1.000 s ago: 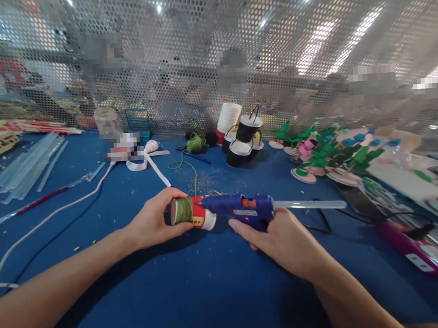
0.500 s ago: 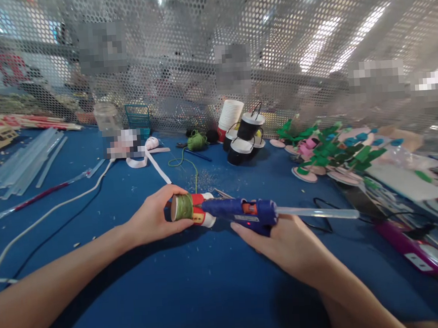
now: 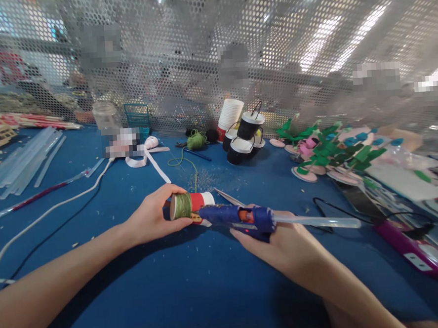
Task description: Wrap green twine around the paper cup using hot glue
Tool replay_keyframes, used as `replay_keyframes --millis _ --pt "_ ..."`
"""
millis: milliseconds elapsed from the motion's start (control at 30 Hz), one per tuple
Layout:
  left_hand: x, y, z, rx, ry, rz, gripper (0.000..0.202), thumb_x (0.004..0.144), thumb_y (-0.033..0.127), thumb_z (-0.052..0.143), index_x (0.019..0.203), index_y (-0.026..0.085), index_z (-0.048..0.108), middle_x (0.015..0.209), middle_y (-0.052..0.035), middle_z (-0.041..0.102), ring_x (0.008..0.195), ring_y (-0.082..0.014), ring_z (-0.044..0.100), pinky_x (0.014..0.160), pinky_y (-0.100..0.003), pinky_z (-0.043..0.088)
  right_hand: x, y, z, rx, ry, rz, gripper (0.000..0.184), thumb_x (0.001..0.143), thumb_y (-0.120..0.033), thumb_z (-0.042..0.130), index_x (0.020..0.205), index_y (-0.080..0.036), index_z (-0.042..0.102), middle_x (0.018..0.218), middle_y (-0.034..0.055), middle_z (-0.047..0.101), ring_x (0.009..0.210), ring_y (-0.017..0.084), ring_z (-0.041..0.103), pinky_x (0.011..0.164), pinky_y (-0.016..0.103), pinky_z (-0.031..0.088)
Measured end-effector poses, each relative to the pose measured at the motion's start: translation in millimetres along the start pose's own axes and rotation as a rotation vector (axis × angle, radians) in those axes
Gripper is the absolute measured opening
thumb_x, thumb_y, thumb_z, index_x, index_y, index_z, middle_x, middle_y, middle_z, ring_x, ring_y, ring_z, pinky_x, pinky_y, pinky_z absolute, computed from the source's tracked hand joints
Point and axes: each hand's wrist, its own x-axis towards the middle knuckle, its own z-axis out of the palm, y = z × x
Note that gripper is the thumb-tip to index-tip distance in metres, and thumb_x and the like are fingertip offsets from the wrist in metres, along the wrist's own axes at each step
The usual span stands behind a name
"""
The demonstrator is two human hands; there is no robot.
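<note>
In the head view, 2 bare hands are working around the middle of the frame. Left hand (image 3: 157, 210) is keeping its grip clamped on a red and white paper cup (image 3: 198, 201), which is lying sideways just left of center, green yarn (image 3: 183, 205) wrapping its left end. Right hand (image 3: 283, 244), a bit right of center, is gripping a blue glue gun (image 3: 240, 218), fingers wrapped around the handle. The nozzle is pointing left at the cup's lower side; can't tell if it's actually touching. A clear glue stick (image 3: 319, 221) is poking out the back, and a little red light is glowing. A strand is running up to a green yarn ball (image 3: 196, 140) at upper center. Purple power strip (image 3: 413, 248) is sitting lower right on the blue counter (image 3: 212, 293).
</note>
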Motion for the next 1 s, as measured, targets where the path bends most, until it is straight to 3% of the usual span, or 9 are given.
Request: replay_keyframes --millis 467,700,1000 --pt "-4.7 -2.4 -0.4 -0.016 -0.021 0.124 0.041 0.072 0.029 0.063 0.108 0.019 0.045 0.107 -0.0088 0.054 0.098 -0.0205 0.054 0.081 -0.034 0.049 4.3 -2.8 0.5 0.009 0.068 0.048 0.018 0.075 -0.035 0.050 0.074 -0.021 0.063 0.071 0.0022 0.070 0.065 0.020 0.064 0.061 0.029 0.049" --pt "-4.3 -2.4 -0.5 0.009 -0.034 0.132 0.043 0.071 0.027 0.064 0.108 0.019 0.045 0.109 -0.0086 0.053 0.101 -0.0201 0.053 0.085 -0.033 0.048 1.1 -5.1 -2.7 0.033 -0.002 0.056 0.019 0.074 -0.035 0.050 0.074 -0.020 0.062 0.071 0.0035 0.069 0.064 0.021 0.064 0.059 0.029 0.050" --pt "-4.8 -0.9 -2.4 0.032 -0.052 0.176 0.041 0.073 0.025 0.063 0.108 0.019 0.042 0.110 -0.0092 0.053 0.104 -0.0204 0.052 0.087 -0.033 0.047 1.8 -6.1 -4.5 0.009 0.007 0.082 0.019 0.074 -0.034 0.050 0.069 -0.020 0.062 0.066 0.0025 0.068 0.060 0.020 0.062 0.056 0.028 0.049"
